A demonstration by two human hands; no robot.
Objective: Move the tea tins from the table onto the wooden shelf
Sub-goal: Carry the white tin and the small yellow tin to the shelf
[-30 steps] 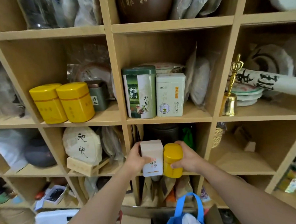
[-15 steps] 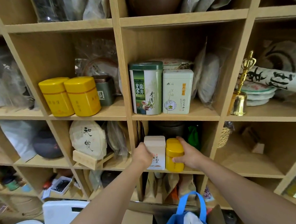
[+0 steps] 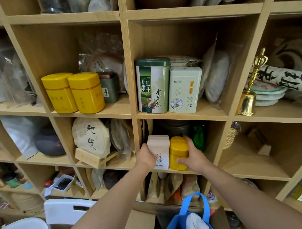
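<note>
A cream tea tin (image 3: 158, 147) and a small yellow tea tin (image 3: 178, 151) stand side by side on the front edge of the middle cubby of the wooden shelf (image 3: 182, 117). My left hand (image 3: 147, 157) wraps the cream tin from its left side. The yellow tin is gripped from the right by my right hand (image 3: 192, 156). Both tins rest upright on the board. In the cubbies above stand two bigger yellow tins (image 3: 86, 92), a dark green tin (image 3: 109, 87), a tall green tin (image 3: 152, 85) and a pale tin (image 3: 184, 89).
A dark jar (image 3: 172, 128) and a green bag (image 3: 198, 138) sit behind the two tins. A wrapped tea cake (image 3: 91, 136) on a wooden stand fills the cubby to the left. A gold bell (image 3: 247, 100) stands up right. A blue bag (image 3: 187, 221) and a white chair (image 3: 64, 211) are below.
Both hands have carried the cream and yellow tins forward and up into the cubby, where they now rest on the board. The view has moved closer to the shelf.
</note>
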